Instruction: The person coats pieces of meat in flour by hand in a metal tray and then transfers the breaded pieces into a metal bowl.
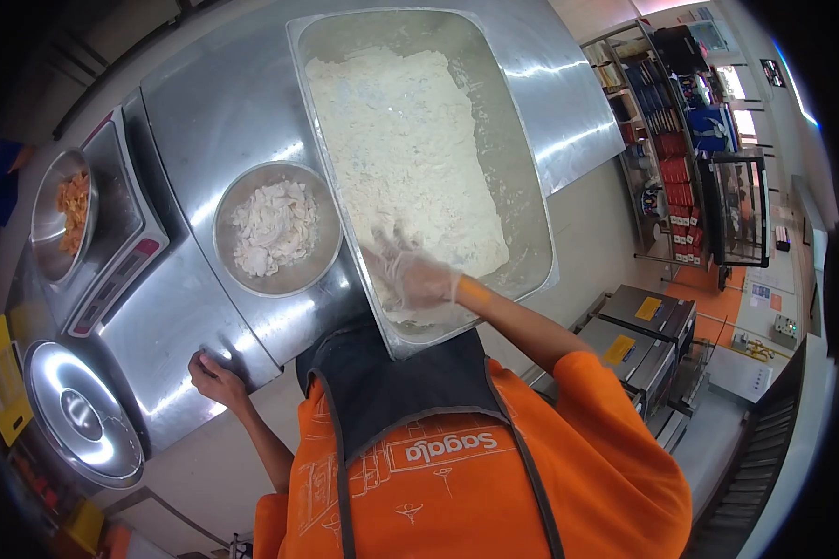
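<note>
My right hand (pixel 421 279), in a clear plastic glove, is low over the near end of a deep metal tray (pixel 517 168). Its fingers are spread at the white flour (pixel 401 149) and slightly blurred by motion. The flour covers most of the tray's bottom. Beside the tray stands a round steel bowl (pixel 226 252) with pale, flour-coated pieces (pixel 275 228) heaped in it. My bare left hand (pixel 219 380) is at the near edge of the steel table (pixel 191 307), fingers curled against that edge.
At left, a bowl (pixel 39 224) of orange-brown pieces (pixel 73 210) rests on a scale (pixel 121 270). A round steel lid (pixel 84 419) and a yellow container (pixel 0 377) are nearby. Steel equipment (pixel 629 335) and a stocked shelf rack (pixel 657 130) stand to the right.
</note>
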{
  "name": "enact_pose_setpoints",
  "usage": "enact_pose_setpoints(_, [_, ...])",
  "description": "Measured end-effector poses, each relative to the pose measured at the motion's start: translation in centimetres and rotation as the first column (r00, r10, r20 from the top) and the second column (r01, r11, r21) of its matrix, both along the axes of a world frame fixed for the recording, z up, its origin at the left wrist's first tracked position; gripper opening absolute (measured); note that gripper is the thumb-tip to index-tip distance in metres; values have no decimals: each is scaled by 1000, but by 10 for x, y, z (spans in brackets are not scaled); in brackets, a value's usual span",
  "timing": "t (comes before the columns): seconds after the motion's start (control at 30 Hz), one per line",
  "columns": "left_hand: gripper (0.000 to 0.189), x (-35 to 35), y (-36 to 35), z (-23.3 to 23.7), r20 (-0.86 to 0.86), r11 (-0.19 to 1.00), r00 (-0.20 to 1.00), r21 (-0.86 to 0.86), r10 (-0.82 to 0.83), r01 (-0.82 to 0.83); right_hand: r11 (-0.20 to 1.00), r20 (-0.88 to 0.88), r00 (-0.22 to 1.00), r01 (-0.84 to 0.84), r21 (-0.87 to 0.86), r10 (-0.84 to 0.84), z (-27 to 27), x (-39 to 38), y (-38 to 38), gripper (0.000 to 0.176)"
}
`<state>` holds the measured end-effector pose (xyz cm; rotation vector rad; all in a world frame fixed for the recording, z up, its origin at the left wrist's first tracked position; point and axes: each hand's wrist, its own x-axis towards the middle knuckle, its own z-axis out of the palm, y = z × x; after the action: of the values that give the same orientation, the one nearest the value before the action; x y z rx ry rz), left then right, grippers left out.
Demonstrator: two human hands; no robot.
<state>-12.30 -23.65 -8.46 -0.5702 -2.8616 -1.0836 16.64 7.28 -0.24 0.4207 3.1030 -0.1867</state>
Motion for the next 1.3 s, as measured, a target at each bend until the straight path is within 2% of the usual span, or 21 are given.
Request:
enact_pose_setpoints(0.07, [35,1,1,3,5,1000,1000,-4,3,-3,995,172,983,-83,62,71,-20,2,-12,73])
enact_pose_setpoints(0.1, [35,2,1,4,-4,1000,1000,-1,-1,1,995,163,984,-78,66,66,-36,5,-16,73])
enact_pose_setpoints(0.17, [35,2,2,4,1,1000,1000,22,8,-8,985,335,926,-152,-83,172,-59,13,-19,51])
enact_pose_setpoints(0.2, [35,1,1,3,-1,1000,1000,21,-9,9,987,331,930,-146,-73,162,-54,13,-15,51])
enact_pose_setpoints(0.23, [35,0,1,2,-7,1000,1000,29,-11,11,941,273,958,11,-339,87,-47,16,-11,40])
enact_pose_setpoints(0.27, [34,1,0,1,2,1000,1000,31,-1,1,799,234,972,141,-585,0,-41,18,-6,30])
enact_pose_setpoints(0.3, [34,2,1,2,12,999,1000,31,11,-11,802,228,974,135,-582,2,-38,20,-1,30])
enact_pose_setpoints(0.33, [33,2,2,4,14,999,1000,30,15,-16,770,272,955,261,-583,-118,-36,22,7,26])
enact_pose_setpoints(0.37, [33,2,2,4,12,999,1000,33,25,-25,722,317,920,380,-579,-230,-34,27,16,23])
enact_pose_setpoints(0.43, [33,2,2,4,25,999,1000,36,13,-14,926,256,929,321,-199,-267,-33,44,32,21])
enact_pose_setpoints(0.53, [34,2,3,4,-9,999,1000,32,5,-4,906,150,900,420,-49,-409,-1,29,53,20])
enact_pose_setpoints(0.63, [34,2,3,6,-9,1000,1000,30,-8,8,882,145,878,468,-61,-456,41,-18,51,17])
enact_pose_setpoints(0.73, [34,3,5,7,-22,999,1000,40,-6,6,921,280,879,387,51,-386,-29,-23,56,18])
enact_pose_setpoints(0.77, [34,2,4,8,-27,999,1000,44,-6,7,920,275,880,388,54,-387,-28,-23,57,18])
enact_pose_setpoints(0.83, [34,3,5,8,-18,1000,1000,25,3,-3,781,173,790,610,-135,-588,-23,-18,62,19])
enact_pose_setpoints(0.97, [33,2,2,3,-31,999,999,32,15,-14,796,72,825,561,-227,-561,-23,20,97,18])
enact_pose_setpoints(1.03, [32,3,2,3,-20,1000,1000,29,3,-3,854,-68,873,453,-256,-484,5,24,109,21])
enact_pose_setpoints(1.17, [30,2,2,5,-21,1000,1000,31,0,1,815,162,834,550,-184,-527,65,9,104,25])
enact_pose_setpoints(1.23, [30,2,2,4,-49,999,999,43,14,-12,630,310,786,616,-472,-536,102,-8,98,30])
enact_pose_setpoints(1.27, [30,2,0,2,-30,1000,999,20,21,-20,632,308,792,608,-480,-527,115,-19,88,30])
enact_pose_setpoints(1.3, [30,2,0,2,-9,1000,1000,-2,21,-21,436,200,788,510,-741,-582,127,-34,75,31])
